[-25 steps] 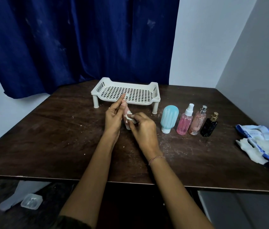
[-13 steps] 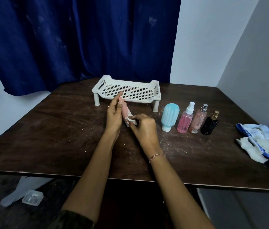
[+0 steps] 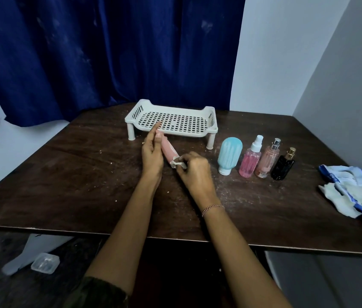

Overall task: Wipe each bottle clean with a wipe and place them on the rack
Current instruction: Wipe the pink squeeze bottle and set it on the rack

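Observation:
A pink tube bottle (image 3: 168, 150) lies tilted between my hands, just in front of the white perforated rack (image 3: 211, 117). My left hand (image 3: 152, 155) holds its upper end with thumb and fingers. My right hand (image 3: 194, 172) pinches a small white wipe (image 3: 178, 162) against the tube's lower end. To the right stand a light blue bottle (image 3: 229, 156), a pink spray bottle (image 3: 250, 160), a peach perfume bottle (image 3: 267, 161) and a small black bottle (image 3: 283, 166) in a row. Nothing sits on the rack.
A blue wipe pack with crumpled white wipes (image 3: 358, 190) lies at the table's right edge. The dark wooden table (image 3: 75, 174) meets a blue curtain (image 3: 86, 52) behind and a wall on the right. A clear plastic box (image 3: 45, 263) sits on the floor.
My right hand has slid the wipe down the pink tube toward its lower end. The tube has tilted further over, and my left hand stays at its top.

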A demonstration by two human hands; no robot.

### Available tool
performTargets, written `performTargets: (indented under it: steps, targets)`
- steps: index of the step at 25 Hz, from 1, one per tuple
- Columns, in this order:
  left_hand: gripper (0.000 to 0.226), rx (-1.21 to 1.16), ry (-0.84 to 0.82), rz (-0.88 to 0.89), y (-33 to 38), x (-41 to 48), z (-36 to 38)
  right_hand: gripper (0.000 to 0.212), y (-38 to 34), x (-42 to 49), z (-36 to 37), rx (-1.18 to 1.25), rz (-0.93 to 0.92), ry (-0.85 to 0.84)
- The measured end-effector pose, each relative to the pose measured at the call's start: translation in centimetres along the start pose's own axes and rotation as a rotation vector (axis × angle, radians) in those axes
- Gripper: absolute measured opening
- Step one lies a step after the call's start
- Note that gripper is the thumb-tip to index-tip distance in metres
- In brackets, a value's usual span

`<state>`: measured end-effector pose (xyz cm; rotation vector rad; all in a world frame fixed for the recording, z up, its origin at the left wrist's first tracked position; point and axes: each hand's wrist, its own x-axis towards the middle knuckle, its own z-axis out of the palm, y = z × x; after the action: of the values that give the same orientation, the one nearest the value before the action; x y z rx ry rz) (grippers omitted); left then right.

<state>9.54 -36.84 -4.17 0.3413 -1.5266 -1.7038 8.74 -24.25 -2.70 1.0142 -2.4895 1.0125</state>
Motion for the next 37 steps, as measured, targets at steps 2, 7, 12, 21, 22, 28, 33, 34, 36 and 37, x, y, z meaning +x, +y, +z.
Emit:
performTargets:
  steps: [2, 7, 12, 21, 22, 28, 33, 34, 36, 37]
  targets:
    - [0.025, -0.011, 0.007, -0.001, -0.2, 0.2, -0.1, 0.019, 0.0, 0.0, 0.1, 0.013, 0.012, -0.005]
    - [0.037, -0.069, 0.043, -0.052, -0.6, 0.4, -0.1, 0.02, 0.3, 0.1, 0.0, 0.018, 0.087, 0.022]
    - [0.04, -0.098, 0.039, -0.063, 0.1, 0.2, 0.1, 0.019, 0.3, 0.1, -0.1, 0.048, 0.043, -0.001]
    - [0.038, -0.158, 0.008, -0.055, 0.9, -0.4, 0.3, 0.018, 0.3, 0.3, -0.2, 0.137, 0.046, -0.009]
    - [0.038, -0.163, 0.003, -0.049, 1.0, -0.4, 0.3, 0.019, 0.3, 0.3, -0.2, 0.145, 0.058, -0.004]
    - [0.037, -0.199, -0.014, -0.038, 0.9, -0.4, 0.3, 0.021, 0.3, 0.3, -0.1, 0.124, 0.148, 0.017]
    - [0.036, -0.239, -0.018, -0.036, 1.0, -0.3, 0.4, 0.02, 0.6, 0.4, 0.5, 0.096, 0.169, 0.014]
    - [0.036, -0.247, -0.024, -0.042, 1.2, -0.4, 0.5, 0.021, 0.6, 0.4, 0.6, 0.083, 0.171, 0.003]
    - [0.036, -0.252, -0.046, -0.06, 1.5, -0.6, 0.6, 0.025, 0.7, 0.4, 0.8, 0.058, 0.178, -0.029]
    - [0.036, -0.255, -0.063, -0.063, 1.6, -0.7, 0.7, 0.026, 0.7, 0.5, 0.9, 0.051, 0.18, -0.041]
